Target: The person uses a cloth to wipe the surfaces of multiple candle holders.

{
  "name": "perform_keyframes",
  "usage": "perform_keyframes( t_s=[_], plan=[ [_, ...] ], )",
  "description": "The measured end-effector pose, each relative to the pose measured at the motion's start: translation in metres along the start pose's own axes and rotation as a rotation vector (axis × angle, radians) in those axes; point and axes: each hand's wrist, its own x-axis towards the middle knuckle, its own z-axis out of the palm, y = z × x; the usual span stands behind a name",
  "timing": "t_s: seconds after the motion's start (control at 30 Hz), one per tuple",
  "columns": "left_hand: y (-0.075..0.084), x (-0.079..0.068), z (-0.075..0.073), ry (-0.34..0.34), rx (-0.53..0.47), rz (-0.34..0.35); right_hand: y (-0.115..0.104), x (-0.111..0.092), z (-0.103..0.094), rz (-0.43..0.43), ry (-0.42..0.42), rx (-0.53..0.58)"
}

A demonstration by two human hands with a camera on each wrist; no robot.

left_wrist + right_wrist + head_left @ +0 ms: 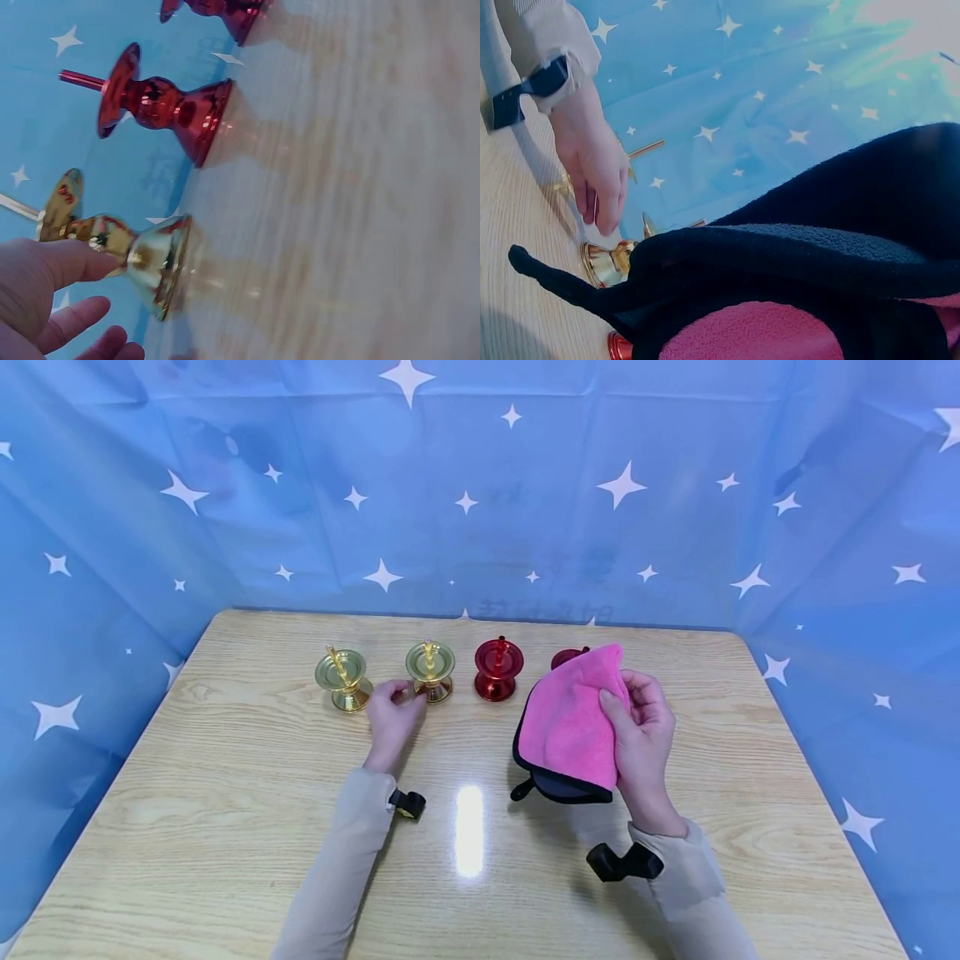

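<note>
My left hand is beside the second gold candle holder, between it and the leftmost gold candle holder. In the left wrist view the thumb overlaps the holder's waist, while the other fingers are loosely bent and spread apart from it; whether the thumb touches is unclear. My right hand pinches a pink cloth with black edging and a dark grey underside, held up over the table. A black loop hangs from its lower corner. Behind the cloth, a red candle holder is mostly hidden.
Another red candle holder stands upright in the row, right of the gold pair. All are on a light wood table. A blue curtain with white stars hangs behind the table and along its sides.
</note>
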Motion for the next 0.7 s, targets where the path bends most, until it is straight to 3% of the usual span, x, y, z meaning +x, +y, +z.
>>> perform_keyframes(
  t_s=[0.3,0.7],
  plan=[
    [0.002,-0.01,-0.028,0.018,0.024,-0.037,0.001,0.003,0.0,-0.019,0.006,0.029],
    [-0.02,0.0,-0.066,0.206,0.111,-0.066,0.006,0.013,-0.001,0.008,0.036,0.006]
  ],
)
